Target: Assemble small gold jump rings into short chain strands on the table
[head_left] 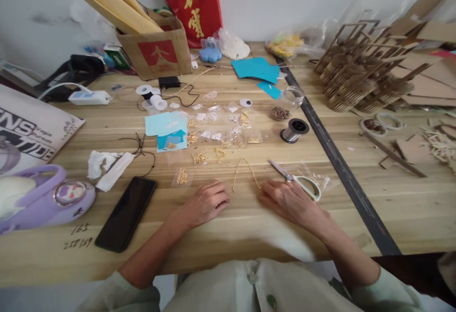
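A thin gold chain [245, 160] lies on the wooden table in an upside-down U between my hands. Its right end meets the fingertips of my right hand [287, 200], which is closed on it. My left hand [210, 202] rests on the table with curled fingers, a little apart from the chain's left end; whether anything is inside them is hidden. Scissors [302, 184] with pale handles lie just beyond my right hand, blades pointing up and left. Past the chain are small piles of gold beads and findings [200, 158]. A small bag of gold pieces [182, 176] lies beyond my left hand.
A black phone [126, 213] and a purple case [46, 203] are at left. A wire spool [294, 130] and a bead jar [292, 97] stand beyond the scissors. Blue cards [254, 69], a cardboard box [156, 51] and brown basket-like pieces [359, 74] are farther back.
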Demonstrator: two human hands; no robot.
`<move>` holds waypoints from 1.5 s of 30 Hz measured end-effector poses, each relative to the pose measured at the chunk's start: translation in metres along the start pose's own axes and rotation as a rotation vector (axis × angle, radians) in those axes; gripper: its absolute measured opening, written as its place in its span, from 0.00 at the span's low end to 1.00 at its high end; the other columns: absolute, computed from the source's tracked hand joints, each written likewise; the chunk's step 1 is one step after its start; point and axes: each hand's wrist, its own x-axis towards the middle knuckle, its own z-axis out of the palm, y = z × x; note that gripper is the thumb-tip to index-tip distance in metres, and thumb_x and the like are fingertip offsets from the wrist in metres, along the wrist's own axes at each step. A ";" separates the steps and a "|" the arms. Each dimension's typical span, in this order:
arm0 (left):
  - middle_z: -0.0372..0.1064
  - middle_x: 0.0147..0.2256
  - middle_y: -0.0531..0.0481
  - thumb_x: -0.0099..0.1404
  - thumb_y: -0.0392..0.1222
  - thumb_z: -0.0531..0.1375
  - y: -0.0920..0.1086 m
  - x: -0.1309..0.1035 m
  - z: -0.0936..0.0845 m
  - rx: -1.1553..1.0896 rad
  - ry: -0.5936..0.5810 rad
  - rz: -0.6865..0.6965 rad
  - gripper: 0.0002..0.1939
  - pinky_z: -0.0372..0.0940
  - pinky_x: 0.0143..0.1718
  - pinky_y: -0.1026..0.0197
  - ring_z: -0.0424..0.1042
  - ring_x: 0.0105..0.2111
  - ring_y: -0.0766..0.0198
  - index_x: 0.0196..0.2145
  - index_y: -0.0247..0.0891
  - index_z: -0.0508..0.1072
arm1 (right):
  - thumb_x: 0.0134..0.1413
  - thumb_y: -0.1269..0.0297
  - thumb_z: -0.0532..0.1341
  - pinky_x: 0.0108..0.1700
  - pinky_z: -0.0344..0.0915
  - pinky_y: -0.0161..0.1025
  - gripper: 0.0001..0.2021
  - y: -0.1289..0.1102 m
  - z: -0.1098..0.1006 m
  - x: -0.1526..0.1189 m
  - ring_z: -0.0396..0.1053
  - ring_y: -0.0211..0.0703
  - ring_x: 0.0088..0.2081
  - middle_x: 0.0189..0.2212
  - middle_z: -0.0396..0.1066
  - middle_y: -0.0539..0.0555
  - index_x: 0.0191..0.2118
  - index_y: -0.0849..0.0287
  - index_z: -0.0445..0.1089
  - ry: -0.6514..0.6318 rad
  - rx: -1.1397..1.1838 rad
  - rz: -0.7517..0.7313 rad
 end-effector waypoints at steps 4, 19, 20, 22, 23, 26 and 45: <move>0.65 0.32 0.48 0.70 0.39 0.51 0.001 0.000 0.003 0.064 -0.021 0.035 0.13 0.61 0.36 0.61 0.64 0.34 0.63 0.33 0.35 0.73 | 0.64 0.64 0.50 0.28 0.43 0.39 0.08 -0.009 0.001 -0.001 0.68 0.39 0.29 0.31 0.71 0.54 0.35 0.59 0.64 0.023 -0.002 0.038; 0.70 0.30 0.49 0.67 0.37 0.55 0.004 0.008 -0.002 -0.190 0.090 -0.048 0.08 0.62 0.34 0.64 0.68 0.32 0.66 0.33 0.35 0.73 | 0.64 0.67 0.51 0.27 0.42 0.39 0.09 -0.010 -0.013 -0.002 0.67 0.39 0.28 0.29 0.70 0.53 0.33 0.60 0.65 -0.030 0.033 -0.002; 0.70 0.30 0.49 0.67 0.37 0.55 0.002 0.009 -0.002 -0.181 0.120 -0.077 0.08 0.62 0.34 0.64 0.68 0.32 0.66 0.33 0.35 0.73 | 0.64 0.67 0.51 0.27 0.43 0.39 0.09 -0.010 -0.017 0.000 0.67 0.38 0.29 0.31 0.70 0.53 0.34 0.60 0.65 -0.021 0.025 0.004; 0.69 0.31 0.49 0.67 0.37 0.55 -0.001 0.012 -0.002 -0.135 0.160 -0.124 0.08 0.63 0.35 0.63 0.68 0.33 0.65 0.33 0.35 0.73 | 0.63 0.69 0.51 0.27 0.44 0.38 0.06 -0.010 -0.025 0.005 0.67 0.38 0.30 0.34 0.69 0.53 0.37 0.59 0.65 -0.003 0.005 0.000; 0.69 0.31 0.48 0.67 0.37 0.54 -0.003 0.013 -0.002 -0.105 0.162 -0.134 0.08 0.63 0.35 0.63 0.68 0.33 0.64 0.33 0.35 0.73 | 0.62 0.71 0.51 0.27 0.45 0.37 0.06 -0.011 -0.029 0.008 0.67 0.37 0.30 0.36 0.69 0.53 0.39 0.59 0.64 0.003 -0.009 -0.005; 0.67 0.34 0.48 0.67 0.35 0.52 -0.007 0.015 -0.001 -0.031 0.126 -0.117 0.09 0.63 0.38 0.61 0.67 0.37 0.62 0.37 0.36 0.72 | 0.59 0.76 0.51 0.27 0.48 0.35 0.09 -0.015 -0.038 0.022 0.69 0.37 0.33 0.42 0.67 0.55 0.43 0.59 0.64 -0.002 -0.050 -0.029; 0.64 0.40 0.46 0.68 0.33 0.49 -0.014 0.031 -0.002 0.193 -0.006 0.032 0.13 0.62 0.46 0.57 0.62 0.43 0.60 0.43 0.39 0.73 | 0.62 0.75 0.50 0.27 0.48 0.36 0.06 -0.013 -0.018 0.028 0.69 0.40 0.32 0.34 0.69 0.53 0.38 0.61 0.62 0.030 0.002 -0.092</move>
